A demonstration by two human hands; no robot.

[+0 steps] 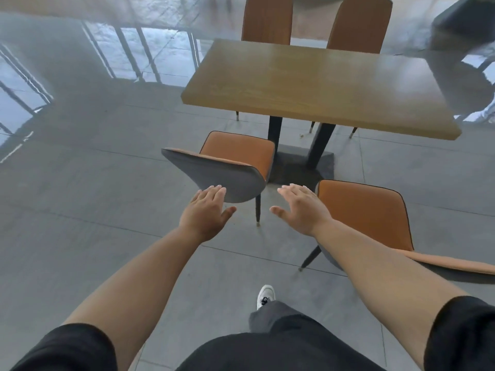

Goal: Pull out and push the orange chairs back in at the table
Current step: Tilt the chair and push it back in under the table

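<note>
Chairs: near-left chair (227, 167) and near-right chair (367, 212) both stand clear of table (321, 87); two far chairs (267, 20) tucked in. Left hand (206, 212) and right hand (300, 210) spread flat, gripping nothing; left fingertips at near-left chair's back.

We see soft, even daylight, fairly bright. Window panes mirror in the glossy floor (80, 183) far left of the hands, and a pale sheen lies on the table top (321, 87) beyond them. Shadows under the chairs are faint. Wide-angle bending curves the edges; the top corners smear into blur, while the centre is sharp.
</note>
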